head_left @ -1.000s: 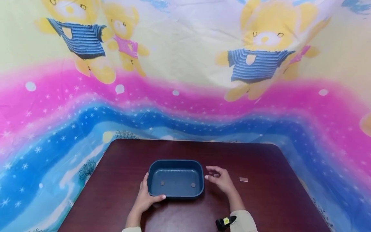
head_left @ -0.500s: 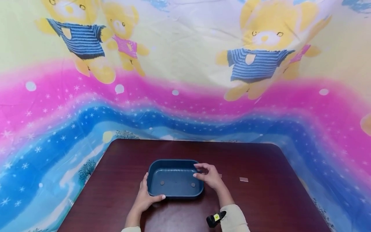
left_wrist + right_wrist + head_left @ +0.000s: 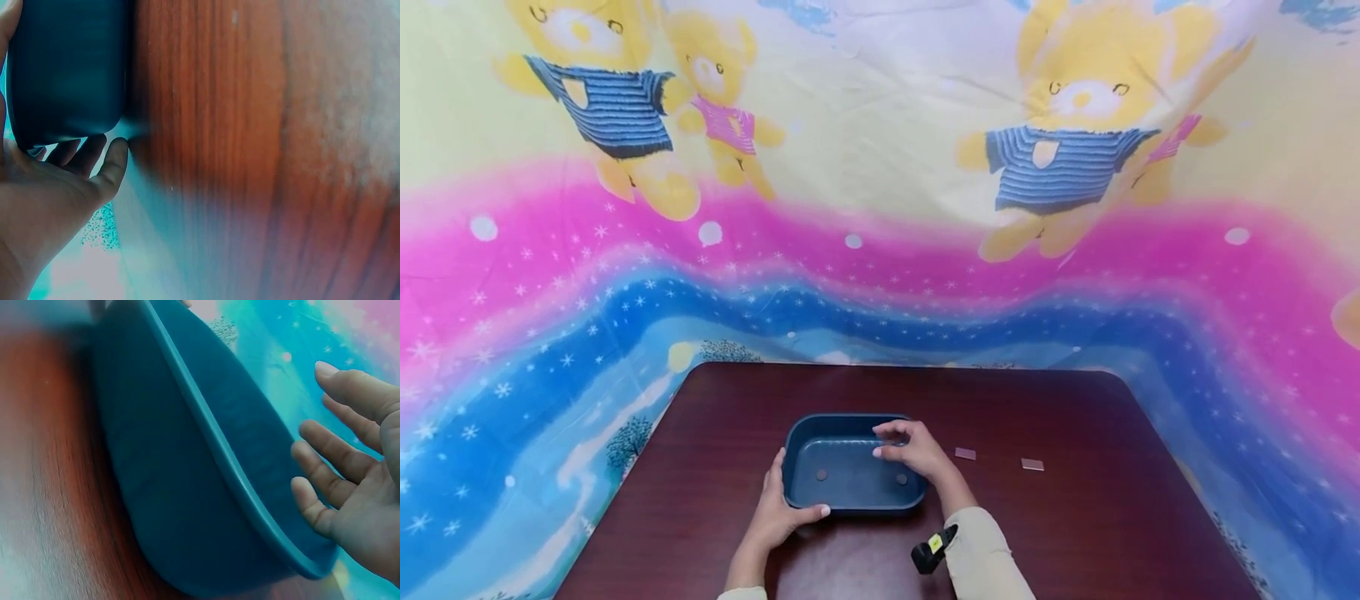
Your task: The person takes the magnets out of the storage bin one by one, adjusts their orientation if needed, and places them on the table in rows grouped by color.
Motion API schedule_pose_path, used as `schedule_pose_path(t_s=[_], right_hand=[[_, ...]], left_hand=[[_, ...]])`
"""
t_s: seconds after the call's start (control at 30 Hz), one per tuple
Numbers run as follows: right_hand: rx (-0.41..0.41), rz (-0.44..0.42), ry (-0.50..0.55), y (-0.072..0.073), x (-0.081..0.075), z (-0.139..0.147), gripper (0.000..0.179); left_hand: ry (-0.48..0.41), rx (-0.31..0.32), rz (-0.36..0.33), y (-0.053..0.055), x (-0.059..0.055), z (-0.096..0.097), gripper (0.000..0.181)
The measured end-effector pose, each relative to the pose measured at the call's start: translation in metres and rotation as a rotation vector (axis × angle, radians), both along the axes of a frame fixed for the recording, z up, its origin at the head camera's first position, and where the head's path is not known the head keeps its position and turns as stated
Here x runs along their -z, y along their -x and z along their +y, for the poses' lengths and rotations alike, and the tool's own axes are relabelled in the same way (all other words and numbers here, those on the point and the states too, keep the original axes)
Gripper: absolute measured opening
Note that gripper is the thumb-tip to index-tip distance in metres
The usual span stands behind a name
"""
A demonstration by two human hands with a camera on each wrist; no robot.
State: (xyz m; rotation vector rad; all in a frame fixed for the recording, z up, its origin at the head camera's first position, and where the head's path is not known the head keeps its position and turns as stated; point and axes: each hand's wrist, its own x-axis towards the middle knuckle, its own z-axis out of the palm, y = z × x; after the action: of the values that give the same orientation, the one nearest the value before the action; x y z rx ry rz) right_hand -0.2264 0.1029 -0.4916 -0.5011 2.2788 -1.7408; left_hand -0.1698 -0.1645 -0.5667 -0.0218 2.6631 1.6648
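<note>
A dark blue rectangular plastic box (image 3: 850,503) with rounded corners stands on the table. Two small round coin-like discs lie in it, the left disc (image 3: 822,475) and the right disc (image 3: 902,479). My left hand (image 3: 775,504) grips the box's left front corner, thumb along the front and fingers on the left side. Over the box's right part hovers my right hand (image 3: 913,450), its fingers loosely bent. In the right wrist view the fingers (image 3: 325,478) stand apart and nothing shows between them.
Right of the box, two small thin rectangular pieces lie on the dark red-brown table (image 3: 1075,533): a purplish piece (image 3: 965,454) and a paler piece (image 3: 1032,465). A bear-patterned cloth (image 3: 865,283) hangs behind the table.
My right hand has moved left, from beside the box to over its right part, uncovering the purplish piece. The left hand and the box have stayed in place.
</note>
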Motion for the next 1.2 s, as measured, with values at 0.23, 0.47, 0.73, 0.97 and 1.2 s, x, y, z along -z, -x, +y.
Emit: schedule_pose_path(t_s=[0.23, 0.47, 0.73, 0.97, 1.2], right_hand=[[-0.055, -0.077, -0.093, 0.029, 0.034, -0.009, 0.039], [-0.084, -0.074, -0.209, 0.037, 0.042, -0.019, 0.038], [-0.028, -0.177, -0.201, 0.041, 0.052, -0.043, 0.029], [0.000, -0.193, -0.154, 0.040, 0.057, -0.067, 0.023], [-0.060, -0.104, -0.233, 0.036, 0.059, -0.083, 0.022]], left_hand=[[-0.003, 0.000, -0.003, 0.003, -0.001, 0.004, 0.123], [-0.015, 0.007, -0.013, 0.001, -0.004, 0.005, 0.121], [-0.002, 0.006, -0.024, -0.001, -0.007, 0.002, 0.121], [0.007, 0.004, -0.008, 0.000, -0.005, -0.002, 0.121], [0.004, 0.009, -0.013, 0.000, -0.001, 0.000, 0.120]])
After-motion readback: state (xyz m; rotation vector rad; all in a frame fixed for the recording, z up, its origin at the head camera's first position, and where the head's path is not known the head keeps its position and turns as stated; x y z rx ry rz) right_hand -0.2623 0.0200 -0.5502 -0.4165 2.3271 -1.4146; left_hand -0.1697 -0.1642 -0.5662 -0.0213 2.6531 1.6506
